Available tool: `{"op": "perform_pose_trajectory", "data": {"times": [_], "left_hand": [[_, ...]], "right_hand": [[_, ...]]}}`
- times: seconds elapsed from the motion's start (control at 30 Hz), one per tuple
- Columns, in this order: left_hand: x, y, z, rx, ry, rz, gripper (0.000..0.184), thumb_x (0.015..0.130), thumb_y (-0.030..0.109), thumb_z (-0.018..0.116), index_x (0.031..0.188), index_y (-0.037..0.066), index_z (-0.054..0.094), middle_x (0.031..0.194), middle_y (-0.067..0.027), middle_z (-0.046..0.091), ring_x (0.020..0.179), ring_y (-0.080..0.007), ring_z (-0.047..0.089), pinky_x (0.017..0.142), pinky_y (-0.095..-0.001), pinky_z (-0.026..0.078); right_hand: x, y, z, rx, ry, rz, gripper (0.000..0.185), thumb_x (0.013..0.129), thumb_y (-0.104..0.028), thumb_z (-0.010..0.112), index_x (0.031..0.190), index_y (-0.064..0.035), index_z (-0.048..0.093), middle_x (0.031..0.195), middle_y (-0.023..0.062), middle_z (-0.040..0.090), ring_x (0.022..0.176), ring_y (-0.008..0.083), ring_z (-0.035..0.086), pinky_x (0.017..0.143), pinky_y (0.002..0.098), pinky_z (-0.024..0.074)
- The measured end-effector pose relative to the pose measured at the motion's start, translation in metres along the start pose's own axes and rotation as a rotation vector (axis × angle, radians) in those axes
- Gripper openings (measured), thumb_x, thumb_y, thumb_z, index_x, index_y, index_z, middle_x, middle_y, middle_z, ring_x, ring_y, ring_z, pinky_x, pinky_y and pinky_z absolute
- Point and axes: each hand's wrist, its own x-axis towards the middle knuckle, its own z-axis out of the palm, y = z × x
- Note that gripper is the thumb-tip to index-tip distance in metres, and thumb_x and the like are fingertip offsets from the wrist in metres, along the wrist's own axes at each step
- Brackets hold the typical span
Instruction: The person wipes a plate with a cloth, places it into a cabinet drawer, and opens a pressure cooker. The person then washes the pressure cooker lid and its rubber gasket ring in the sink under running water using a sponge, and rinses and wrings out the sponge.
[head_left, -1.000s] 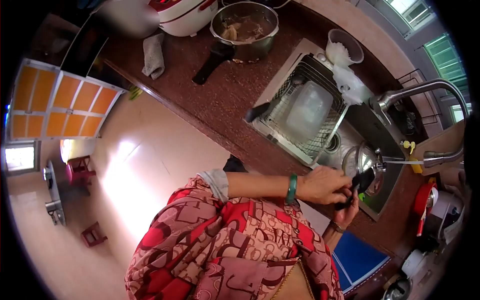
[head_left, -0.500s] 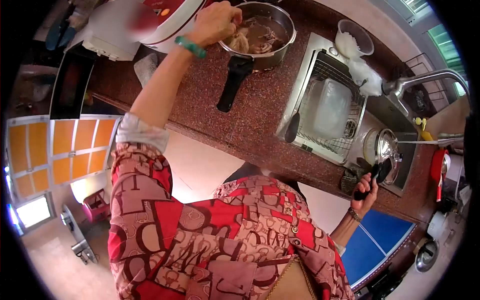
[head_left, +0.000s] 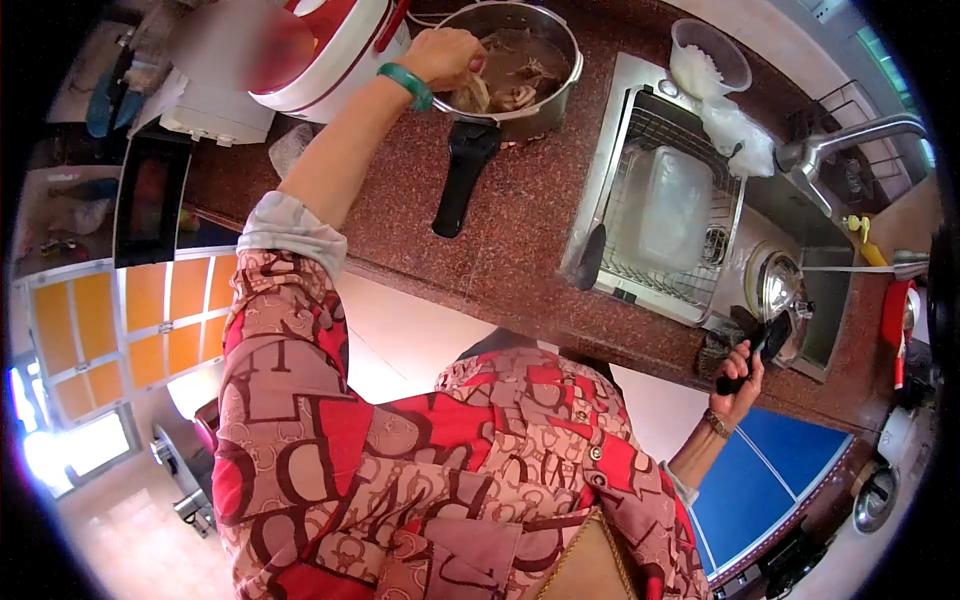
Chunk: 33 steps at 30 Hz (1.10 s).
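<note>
Moved: left hand (head_left: 445, 57) now at the pot (head_left: 545, 118); one second earlier it was beside the right hand (head_left: 738, 385) at the sink (head_left: 812, 345). Right hand has stayed on the black handle (head_left: 770, 338).
Pot: on the countertop (head_left: 520, 230), toward its back edge; holds liquid and pale pieces (head_left: 515, 97). Judged heavy, rigid, apt to slop if tilted.
Pot handle (head_left: 465, 180): points toward the front edge; probably the best hold, opposite rim steadied.
Pieces: look soft, slippery; a pinch on a thick part should serve.
Left grip: fingers bent at the pot's left rim; cannot tell whether they pinch anything.
Right grip: fingers curled round the black handle, near the sink's front right corner.
Round metal piece (head_left: 778, 285): in the sink, seemingly joined to that handle; stiff, its polished dome likely slick. Hold by handle.
Outward: translucent tub (head_left: 675, 210) in the wire rack (head_left: 612, 235), toward the sink's left edge.
</note>
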Motion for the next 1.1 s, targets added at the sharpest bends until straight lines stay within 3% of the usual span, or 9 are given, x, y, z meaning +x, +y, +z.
{"op": "perform_pose_trajectory", "data": {"times": [0.2, 0.4, 0.5, 0.57, 0.7, 0.83, 0.93, 1.03, 1.1], "left_hand": [[0.002, -0.004, 0.000, -0.040, -0.187, -0.042, 0.010, 0.069, 0.012, 0.058, 0.078, 0.010, 0.057, 0.078, -0.0107, 0.056, 0.077, -0.0305, 0.056, 0.060, -0.0437, 0.044], [-0.008, -0.008, -0.008, -0.207, 0.021, -0.013, 0.013, 0.067, 0.017, 0.061, 0.073, 0.007, 0.057, 0.071, -0.0117, 0.056, 0.073, -0.0312, 0.056, 0.062, -0.0415, 0.045], [-0.009, -0.005, -0.025, -0.202, -0.047, -0.052, 0.014, 0.067, 0.017, 0.062, 0.071, 0.005, 0.057, 0.065, -0.0111, 0.056, 0.069, -0.0270, 0.059, 0.062, -0.0383, 0.046], [-0.008, -0.007, -0.027, -0.499, -0.112, -0.098, 0.018, 0.067, 0.020, 0.062, 0.069, 0.003, 0.056, 0.061, -0.0094, 0.055, 0.064, -0.0207, 0.059, 0.061, -0.0352, 0.046], [-0.002, -0.006, -0.038, -0.479, -0.172, -0.056, 0.019, 0.068, 0.021, 0.061, 0.068, 0.002, 0.055, 0.058, -0.0079, 0.054, 0.061, -0.0166, 0.058, 0.058, -0.0340, 0.045], [0.011, 0.004, -0.040, -0.290, -0.221, 0.035, 0.016, 0.067, 0.018, 0.061, 0.068, 0.003, 0.055, 0.061, -0.0089, 0.055, 0.063, -0.0202, 0.059, 0.058, -0.0355, 0.045], [0.023, 0.018, -0.029, -0.126, -0.159, -0.074, 0.015, 0.068, 0.020, 0.062, 0.074, 0.006, 0.057, 0.072, -0.0111, 0.060, 0.073, -0.0304, 0.059, 0.061, -0.0397, 0.046], [0.029, 0.026, -0.011, -0.083, -0.027, -0.093, 0.013, 0.069, 0.017, 0.060, 0.078, 0.008, 0.061, 0.076, -0.0133, 0.061, 0.077, -0.0308, 0.060, 0.061, -0.0411, 0.047], [0.030, 0.022, -0.010, -0.002, -0.120, -0.062, 0.017, 0.068, 0.014, 0.059, 0.085, 0.011, 0.064, 0.079, -0.0133, 0.062, 0.079, -0.0309, 0.060, 0.061, -0.0427, 0.048]], "right_hand": [[0.005, 0.003, -0.010, 0.044, -0.029, 0.044, 0.021, 0.090, -0.014, 0.047, 0.103, 0.0030, 0.045, 0.077, 0.0031, 0.043, 0.056, 0.0082, 0.037, 0.048, 0.0225, 0.0332], [0.007, 0.007, -0.012, 0.074, -0.040, 0.068, 0.021, 0.090, -0.013, 0.046, 0.104, 0.0026, 0.044, 0.078, 0.0034, 0.043, 0.057, 0.0084, 0.037, 0.048, 0.0237, 0.0336], [0.006, 0.009, -0.010, 0.055, -0.072, 0.065, 0.021, 0.090, -0.012, 0.046, 0.104, 0.0033, 0.042, 0.077, 0.0034, 0.042, 0.058, 0.0088, 0.039, 0.049, 0.0225, 0.0341], [0.008, 0.008, -0.014, 0.038, -0.053, 0.057, 0.021, 0.090, -0.012, 0.046, 0.104, 0.0032, 0.042, 0.077, 0.0032, 0.042, 0.058, 0.0087, 0.039, 0.049, 0.0223, 0.0341], [0.009, 0.010, -0.016, -0.047, -0.013, 0.013, 0.022, 0.089, -0.014, 0.049, 0.102, 0.0031, 0.045, 0.077, 0.0026, 0.044, 0.056, 0.0073, 0.038, 0.046, 0.0211, 0.0340], [0.009, 0.011, -0.020, -0.071, 0.004, 0.003, 0.022, 0.088, -0.014, 0.049, 0.102, 0.0033, 0.045, 0.077, 0.0028, 0.044, 0.056, 0.0073, 0.038, 0.046, 0.0210, 0.0343], [0.010, 0.012, -0.019, -0.079, -0.003, -0.014, 0.023, 0.088, -0.014, 0.049, 0.103, 0.0034, 0.045, 0.078, 0.0030, 0.045, 0.056, 0.0073, 0.038, 0.046, 0.0210, 0.0345], [0.009, 0.011, -0.019, -0.093, 0.026, -0.019, 0.023, 0.089, -0.014, 0.048, 0.103, 0.0035, 0.045, 0.078, 0.0034, 0.045, 0.057, 0.0074, 0.038, 0.047, 0.0211, 0.0350], [0.009, 0.010, -0.022, -0.078, -0.004, -0.004, 0.022, 0.089, -0.014, 0.047, 0.102, 0.0035, 0.045, 0.079, 0.0039, 0.045, 0.057, 0.0076, 0.039, 0.047, 0.0214, 0.0357]]}}
